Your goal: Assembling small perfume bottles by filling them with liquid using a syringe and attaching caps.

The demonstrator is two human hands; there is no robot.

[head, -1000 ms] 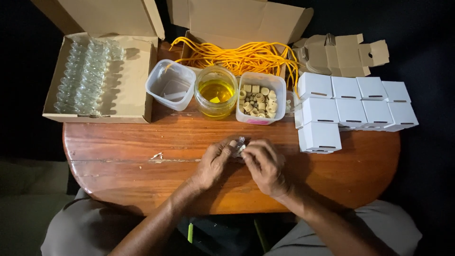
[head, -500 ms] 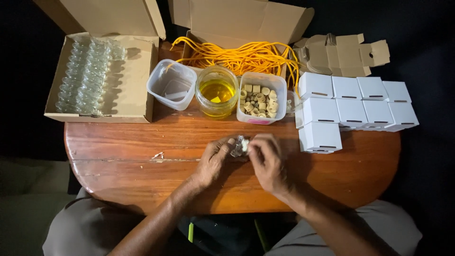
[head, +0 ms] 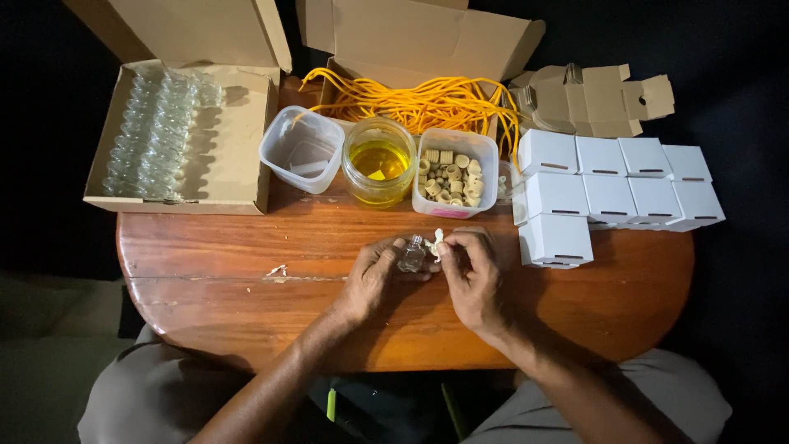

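White boxes (head: 608,193), orange cord (head: 419,103), yellow liquid jar (head: 378,168), reddish-brown table (head: 246,263)

On the wooden table (head: 246,271) I counted 9 small white boxes (head: 608,193), 3 open brown cardboard boxes (head: 222,156) plus 1 flattened carton (head: 592,99), and 3 clear containers: 1 empty tub (head: 300,150), 1 jar of yellow liquid (head: 378,168) and 1 tub of corks (head: 454,173). My 2 hands held 1 small glass bottle (head: 411,255). The bottles in the left box and the corks were too many to count.
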